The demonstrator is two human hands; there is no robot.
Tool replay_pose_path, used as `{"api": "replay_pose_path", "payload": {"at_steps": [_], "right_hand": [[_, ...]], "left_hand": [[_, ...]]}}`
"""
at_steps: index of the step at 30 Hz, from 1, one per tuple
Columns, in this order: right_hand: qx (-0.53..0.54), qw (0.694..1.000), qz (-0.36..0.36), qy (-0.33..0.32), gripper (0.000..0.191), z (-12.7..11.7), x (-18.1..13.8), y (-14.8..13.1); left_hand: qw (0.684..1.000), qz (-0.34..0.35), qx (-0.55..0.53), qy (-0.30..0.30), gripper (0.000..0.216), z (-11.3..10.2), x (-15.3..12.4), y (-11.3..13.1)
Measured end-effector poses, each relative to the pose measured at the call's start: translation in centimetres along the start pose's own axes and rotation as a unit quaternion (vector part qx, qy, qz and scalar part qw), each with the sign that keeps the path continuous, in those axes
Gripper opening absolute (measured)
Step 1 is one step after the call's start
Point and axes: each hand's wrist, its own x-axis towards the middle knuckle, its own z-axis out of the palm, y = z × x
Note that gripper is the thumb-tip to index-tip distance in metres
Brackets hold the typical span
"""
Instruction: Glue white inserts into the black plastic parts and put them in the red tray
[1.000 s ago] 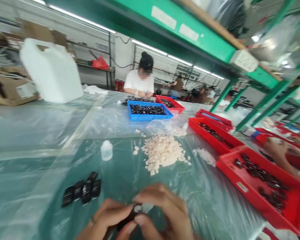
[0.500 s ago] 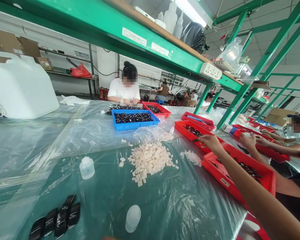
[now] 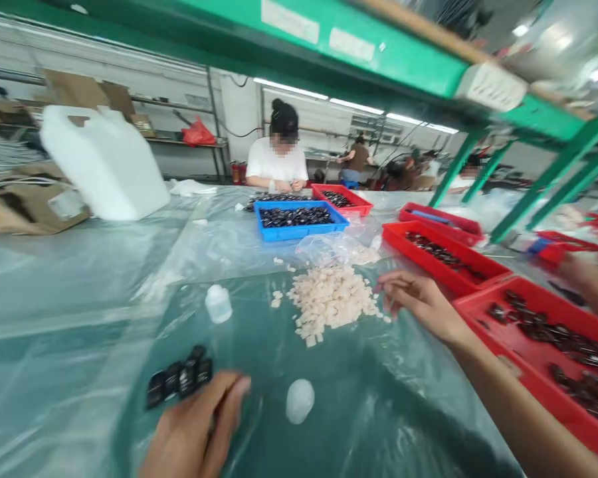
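My left hand point(image 3: 194, 428) is low at the front edge, fingers pressed together and blurred, its tips just right of a short row of black parts point(image 3: 179, 378) on the plastic-covered table. Whatever it holds is hidden. My right hand point(image 3: 421, 302) reaches in from the right with its fingers drawn into a pinch at the right edge of a pile of small white pieces point(image 3: 329, 299). What is in the pinch is too small to make out. A small white cap point(image 3: 299, 400) lies between my hands.
A small white bottle point(image 3: 218, 303) stands left of the pile. Red trays point(image 3: 483, 318) of black parts line the right side, where another person's hand point(image 3: 591, 279) works. Farther back are a blue tray point(image 3: 299, 231), a seated person point(image 3: 278, 162) and a white jug point(image 3: 104, 162).
The view tipped up and came back down. My hands, joined on a black part a second ago, have separated. The right went to the red tray, then the pile; the left moved to the black row.
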Motion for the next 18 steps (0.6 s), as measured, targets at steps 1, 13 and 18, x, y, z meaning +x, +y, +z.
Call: {"api": "replay_pose_path", "payload": {"at_steps": [1,13,18], "right_hand": [[-0.001,0.998,-0.018,-0.064,0.032,1.9,-0.2,-1.0],[-0.120,0.936,-0.143,-0.297,0.052,10.9,-3.5,1.4],[-0.098,0.949,-0.148,-0.261,0.036,12.9,-4.3,1.2]], "left_hand": [[1.000,-0.017,0.021,0.001,0.031,-0.6,0.4,-0.5],[0.955,-0.123,0.251,-0.103,0.017,-2.2,2.1,-4.8],[0.954,-0.129,0.239,-0.130,0.014,-1.0,1.7,-4.1]]}}
